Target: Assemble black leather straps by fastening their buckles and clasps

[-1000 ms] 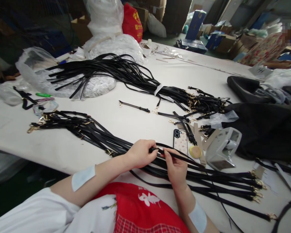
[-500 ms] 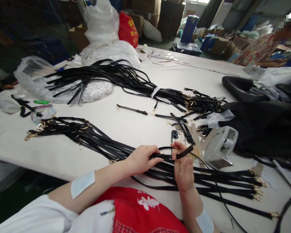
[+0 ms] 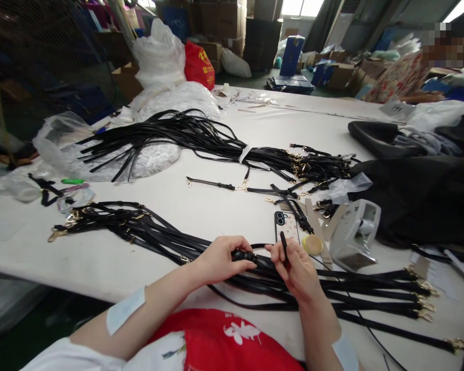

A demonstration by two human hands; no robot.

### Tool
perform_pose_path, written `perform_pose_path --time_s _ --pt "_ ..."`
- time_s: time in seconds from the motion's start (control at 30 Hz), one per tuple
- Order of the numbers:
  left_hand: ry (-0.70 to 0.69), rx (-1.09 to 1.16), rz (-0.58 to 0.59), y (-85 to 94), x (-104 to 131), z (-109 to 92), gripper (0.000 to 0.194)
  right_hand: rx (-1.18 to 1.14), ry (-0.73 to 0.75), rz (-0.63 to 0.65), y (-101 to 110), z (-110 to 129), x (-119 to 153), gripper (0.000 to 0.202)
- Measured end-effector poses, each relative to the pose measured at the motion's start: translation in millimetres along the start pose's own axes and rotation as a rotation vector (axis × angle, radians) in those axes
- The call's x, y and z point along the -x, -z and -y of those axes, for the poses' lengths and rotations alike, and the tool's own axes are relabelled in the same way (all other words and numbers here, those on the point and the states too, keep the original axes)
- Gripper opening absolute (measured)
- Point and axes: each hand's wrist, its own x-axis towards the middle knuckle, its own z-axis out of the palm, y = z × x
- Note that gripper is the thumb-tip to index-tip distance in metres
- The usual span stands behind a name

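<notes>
Straps: one near bundle, one far bundle
Left hand clamps one strap, right hand one strap end.

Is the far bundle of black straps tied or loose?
Tied: a white band wraps the far strap bundle, though its left ends fan out.

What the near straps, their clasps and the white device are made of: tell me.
Near straps: leather or imitation leather, unclear which; smooth black surface, soft sheen. Clasps: probably metal, polished, judging by their gold-coloured glints. White device: seemingly hard plastic, slightly glossy, given its smooth moulded-looking shell.
</notes>
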Motion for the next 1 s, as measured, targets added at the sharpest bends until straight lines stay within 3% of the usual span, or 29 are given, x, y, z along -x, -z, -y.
perform_pose_path --time_s 0.23,0.47,0.7,1.0 --pt "-0.013 0.05 -0.096 -5.0 -1.1 -0.2 0.017 0.297 0.044 0.181 0.2 5.3 -0.8 0.034" --pt "-0.044 0.029 -0.086 -11.7 0.0 -2.8 0.021 0.42 0.098 0.24 0.6 2.9 -1.8 0.033" --pt "-0.144 -0.038 -0.092 -19.6 -1.5 -4.5 0.018 0.415 0.202 0.199 -13.3 0.2 4.8 0.03" --pt "0.009 0.148 -0.18 -16.7 -5.8 1.1 0.024 0.308 0.224 0.076 -3.5 -3.1 -1.6 0.021"
